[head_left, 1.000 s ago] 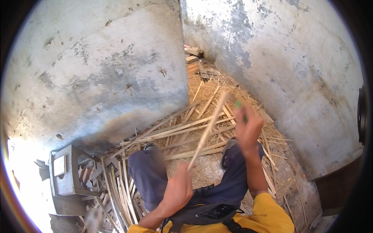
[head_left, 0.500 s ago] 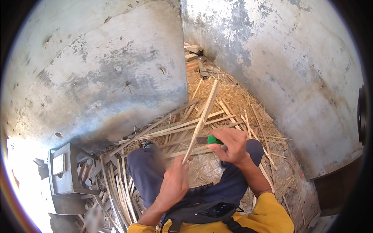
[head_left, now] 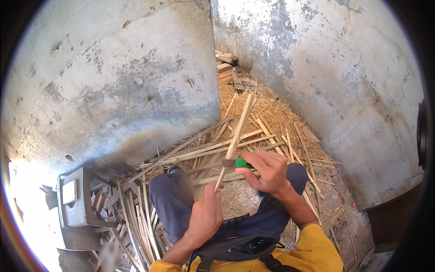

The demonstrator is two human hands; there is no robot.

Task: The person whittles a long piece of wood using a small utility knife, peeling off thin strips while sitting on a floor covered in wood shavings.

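Observation:
My left hand (head_left: 206, 213) is closed around the lower end of a pale wooden stick (head_left: 241, 122), which slants up and away from me and is thicker toward its far end. In my right hand (head_left: 267, 170) is a knife (head_left: 243, 163) with a green handle and a short dark blade, gripped between thumb and fingers. The blade lies across the stick a little above my left hand and seems to touch it. My palms and some fingertips are hidden. Both hands are above my lap, between my bent knees.
Pale wooden strips (head_left: 217, 147) and straw-like shavings (head_left: 276, 115) cover the floor ahead. More strips (head_left: 141, 222) lie beside my left leg, near a grey box-like frame (head_left: 84, 199). Worn walls (head_left: 136, 86) meet at a corner, where short wood blocks (head_left: 224, 61) are piled.
My right hand has shifted slightly left with the knife, and its blade now crosses the stick. The stick and my left hand have barely moved.

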